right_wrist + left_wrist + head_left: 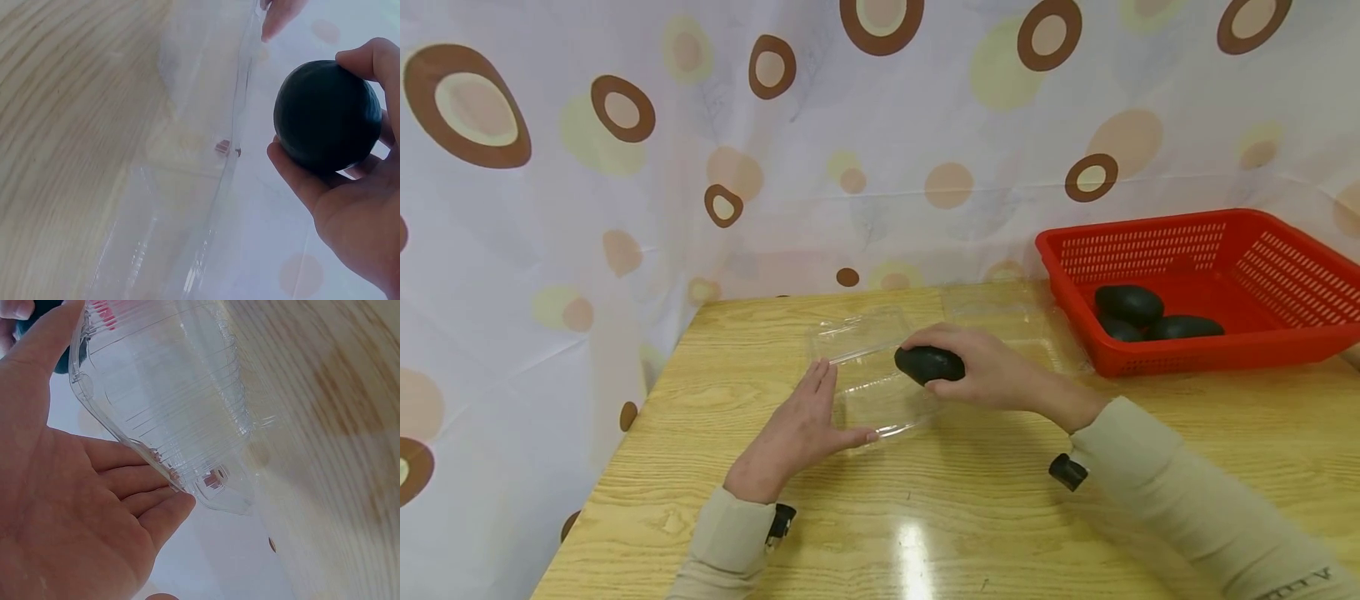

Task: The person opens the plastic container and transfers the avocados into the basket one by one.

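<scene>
My right hand [992, 367] grips a dark green avocado [929, 365] above a clear plastic clamshell container [880, 404]. In the right wrist view, the fingers and thumb curl round the avocado [327, 116], which is held apart from the container. My left hand [801, 429] touches the container's left side, fingers straight toward the far edge and thumb at the near rim. The left wrist view shows the left fingers [169, 512] extended against the rim of the ribbed container [169, 381]. The container's lid [857, 329] lies opened away from me.
A second clear plastic container [1000, 317] sits behind the right hand, beside a red slotted basket [1292, 350]. Several avocados [1129, 305] lie in the basket's left part. The wooden table [715, 367] meets a patterned curtain [880, 225] at the back and left.
</scene>
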Demonstrator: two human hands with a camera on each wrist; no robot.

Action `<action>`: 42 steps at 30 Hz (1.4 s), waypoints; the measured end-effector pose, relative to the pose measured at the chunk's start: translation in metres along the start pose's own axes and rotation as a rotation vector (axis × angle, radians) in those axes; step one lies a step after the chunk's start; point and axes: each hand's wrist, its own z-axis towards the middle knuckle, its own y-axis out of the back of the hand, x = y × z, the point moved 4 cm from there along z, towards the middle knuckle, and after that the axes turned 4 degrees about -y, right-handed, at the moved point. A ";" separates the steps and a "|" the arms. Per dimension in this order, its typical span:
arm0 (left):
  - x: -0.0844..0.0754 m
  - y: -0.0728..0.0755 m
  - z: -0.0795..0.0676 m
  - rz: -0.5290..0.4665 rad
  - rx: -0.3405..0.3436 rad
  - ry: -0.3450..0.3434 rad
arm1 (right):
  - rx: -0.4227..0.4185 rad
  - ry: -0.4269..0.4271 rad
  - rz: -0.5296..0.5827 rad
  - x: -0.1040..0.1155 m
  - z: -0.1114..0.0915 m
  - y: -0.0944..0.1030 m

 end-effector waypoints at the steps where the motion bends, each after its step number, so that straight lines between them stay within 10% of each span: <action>1: 0.000 0.000 0.000 -0.002 0.000 0.001 | -0.002 -0.002 -0.002 0.000 -0.001 0.002; 42: -0.001 -0.001 0.001 -0.005 -0.007 -0.004 | -0.100 -0.162 -0.085 -0.037 -0.046 0.067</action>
